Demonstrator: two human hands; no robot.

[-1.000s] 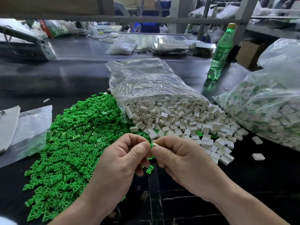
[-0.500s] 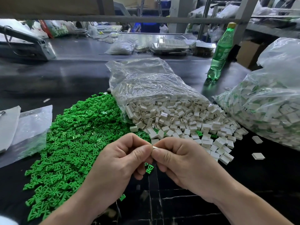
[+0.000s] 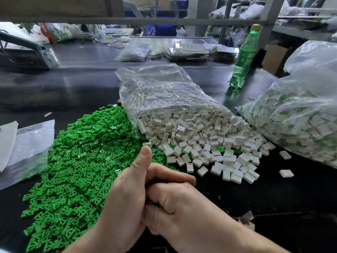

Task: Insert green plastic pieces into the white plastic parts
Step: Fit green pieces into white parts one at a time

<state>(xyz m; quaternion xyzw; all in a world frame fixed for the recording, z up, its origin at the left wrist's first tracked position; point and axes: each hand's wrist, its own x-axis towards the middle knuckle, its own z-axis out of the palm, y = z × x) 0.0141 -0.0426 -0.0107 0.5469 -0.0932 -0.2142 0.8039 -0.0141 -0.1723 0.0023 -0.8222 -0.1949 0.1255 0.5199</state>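
My left hand (image 3: 125,196) and my right hand (image 3: 182,207) are pressed together at the near edge of the dark table. The left thumb sticks straight up, and the left fingers are hidden behind the right hand. My right fingers are curled in against the left palm. The small white part that both hands pinched earlier is hidden between them. A big heap of green plastic pieces (image 3: 78,161) lies to the left. White plastic parts (image 3: 209,143) spill from a clear bag (image 3: 164,95) just beyond the hands.
A large clear bag of white parts with green inserts (image 3: 295,121) sits at the right, with two loose white parts (image 3: 286,173) beside it. A green bottle (image 3: 243,59) stands behind. Flat plastic bags (image 3: 27,148) lie at the left. Clutter lines the far table edge.
Both hands pinched a white part at their fingertips earlier. They have since closed together, the left thumb has lifted straight up, and the part is out of sight.
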